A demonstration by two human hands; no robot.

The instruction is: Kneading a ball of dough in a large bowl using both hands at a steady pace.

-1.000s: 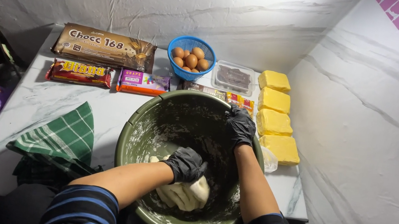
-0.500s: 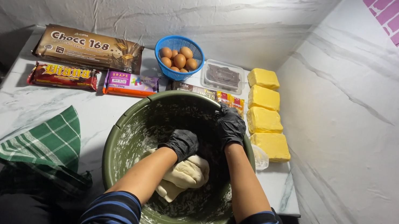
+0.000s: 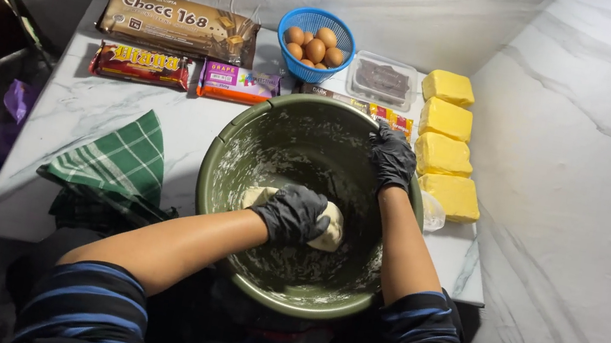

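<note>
1. Two gloved hands work inside a green mixing bowl (image 3: 225, 174) at the near table edge. Left hand (image 3: 295, 213), black glove, fingers curled and pressed down on a pale dough lump (image 3: 329, 230) lying low in the bowl, right of centre.
2. Dough's long axis looks to run roughly left-right across the bowl floor; most of it is hidden under the glove, so no clear pointing end.
3. Right hand (image 3: 392, 157), also gloved, clamps the bowl's far-right rim, fingers curled over the edge.
4. Risk, as judged: bowl overhangs the near edge; a hard downward push could tip or slide it if the rim grip slackens. Sticky smears on the walls suggest dough may cling to the glove.
5. Left of the bowl: folded green checked cloth (image 3: 114, 163).
6. Right: four yellow butter blocks (image 3: 442, 154) in a row.
7. Far: blue basket of eggs (image 3: 314, 44), clear plastic tub (image 3: 381, 80), chocolate packets (image 3: 179, 24).
</note>
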